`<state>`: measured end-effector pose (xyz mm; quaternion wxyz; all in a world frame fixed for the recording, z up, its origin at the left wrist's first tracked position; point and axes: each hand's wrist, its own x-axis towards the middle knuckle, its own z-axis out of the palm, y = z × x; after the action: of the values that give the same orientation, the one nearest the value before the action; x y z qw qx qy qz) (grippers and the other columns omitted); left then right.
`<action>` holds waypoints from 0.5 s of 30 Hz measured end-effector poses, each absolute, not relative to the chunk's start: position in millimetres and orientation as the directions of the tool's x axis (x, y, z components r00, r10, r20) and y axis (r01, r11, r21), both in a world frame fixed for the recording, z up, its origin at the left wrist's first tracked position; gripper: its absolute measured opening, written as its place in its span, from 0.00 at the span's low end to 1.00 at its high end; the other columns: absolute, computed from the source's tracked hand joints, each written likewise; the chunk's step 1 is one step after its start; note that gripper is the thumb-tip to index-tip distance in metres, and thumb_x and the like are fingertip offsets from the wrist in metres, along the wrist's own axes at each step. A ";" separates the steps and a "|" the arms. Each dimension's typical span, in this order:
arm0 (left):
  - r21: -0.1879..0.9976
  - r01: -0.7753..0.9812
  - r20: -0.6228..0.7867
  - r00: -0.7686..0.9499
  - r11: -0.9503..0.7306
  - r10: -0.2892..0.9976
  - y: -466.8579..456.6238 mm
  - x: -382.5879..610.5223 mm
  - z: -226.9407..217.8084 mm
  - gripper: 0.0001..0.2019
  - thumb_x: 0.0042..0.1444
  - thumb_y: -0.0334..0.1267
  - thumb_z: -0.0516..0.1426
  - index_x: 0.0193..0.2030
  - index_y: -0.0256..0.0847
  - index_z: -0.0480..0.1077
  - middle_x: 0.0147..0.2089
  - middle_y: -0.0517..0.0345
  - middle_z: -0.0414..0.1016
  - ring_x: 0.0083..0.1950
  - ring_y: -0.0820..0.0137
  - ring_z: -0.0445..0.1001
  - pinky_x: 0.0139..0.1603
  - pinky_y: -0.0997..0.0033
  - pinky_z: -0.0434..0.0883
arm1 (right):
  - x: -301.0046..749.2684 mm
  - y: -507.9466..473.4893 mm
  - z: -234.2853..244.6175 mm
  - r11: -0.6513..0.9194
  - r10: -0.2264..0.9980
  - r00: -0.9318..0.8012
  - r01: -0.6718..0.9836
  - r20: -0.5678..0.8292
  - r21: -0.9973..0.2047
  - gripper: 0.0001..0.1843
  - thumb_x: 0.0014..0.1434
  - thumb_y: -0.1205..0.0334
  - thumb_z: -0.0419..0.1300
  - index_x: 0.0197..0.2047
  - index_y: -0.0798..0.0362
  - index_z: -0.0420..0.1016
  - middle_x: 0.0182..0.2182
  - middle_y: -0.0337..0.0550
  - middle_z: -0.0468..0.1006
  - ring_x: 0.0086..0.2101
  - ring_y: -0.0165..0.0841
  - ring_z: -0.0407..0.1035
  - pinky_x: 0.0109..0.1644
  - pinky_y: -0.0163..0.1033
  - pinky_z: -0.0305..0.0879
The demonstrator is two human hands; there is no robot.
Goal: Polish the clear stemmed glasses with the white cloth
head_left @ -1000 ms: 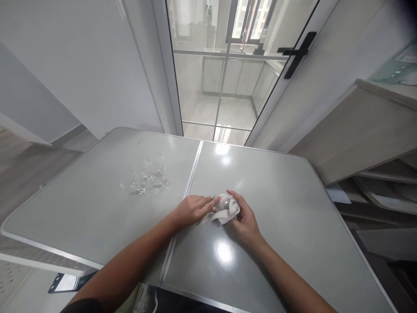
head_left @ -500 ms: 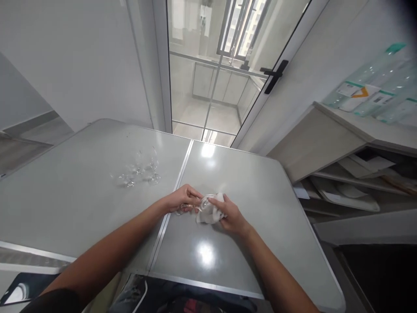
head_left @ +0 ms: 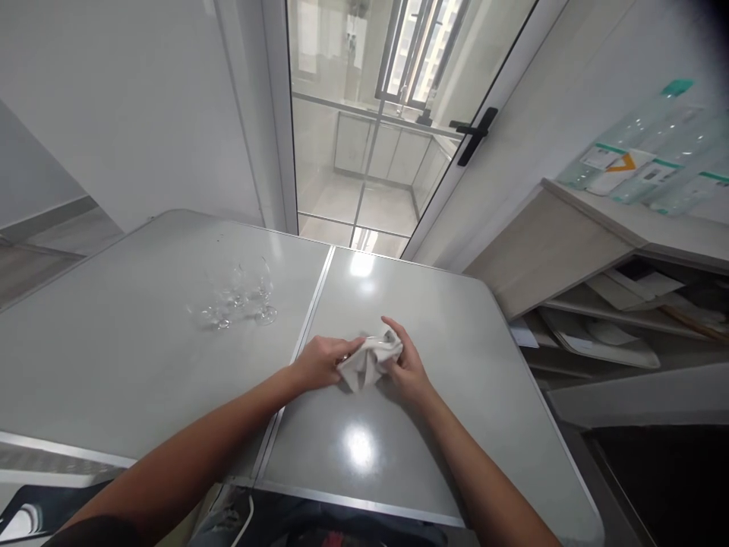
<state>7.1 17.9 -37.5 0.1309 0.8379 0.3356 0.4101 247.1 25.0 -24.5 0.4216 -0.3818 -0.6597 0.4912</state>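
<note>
Both my hands meet over the middle of a grey folding table [head_left: 444,425]. My right hand [head_left: 405,365] is closed on a crumpled white cloth [head_left: 367,358]. My left hand [head_left: 319,363] is closed too, gripping a clear glass that the cloth almost wholly hides. To the left on the table stand several clear stemmed glasses [head_left: 239,298], well apart from my hands.
Behind the table is a glass door [head_left: 364,129] with a black handle [head_left: 472,133]. A low wooden shelf unit [head_left: 598,251] stands at the right, with papers on its shelves and plastic bottles [head_left: 643,152] on top. A dark object lies below the table's near edge.
The cloth has been turned and pulled over the glass, which showed half a second ago and is now covered. My hands shifted slightly on the table; the view swung right earlier.
</note>
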 end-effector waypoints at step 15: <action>0.996 -0.046 -0.055 0.303 0.072 0.952 26.8 7.6 -32.6 0.30 0.50 0.49 0.71 0.56 0.33 0.79 0.27 0.53 0.80 0.19 0.78 0.64 0.19 0.77 0.61 | 260.5 22.6 -32.4 0.540 0.841 -0.211 0.294 0.498 -0.789 0.26 0.60 0.68 0.60 0.61 0.46 0.72 0.49 0.47 0.80 0.44 0.40 0.76 0.49 0.44 0.72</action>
<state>7.6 26.8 -32.6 0.6002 0.5395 0.4194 0.4157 260.5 22.6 -32.4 0.4918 -0.3905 -0.7268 0.2782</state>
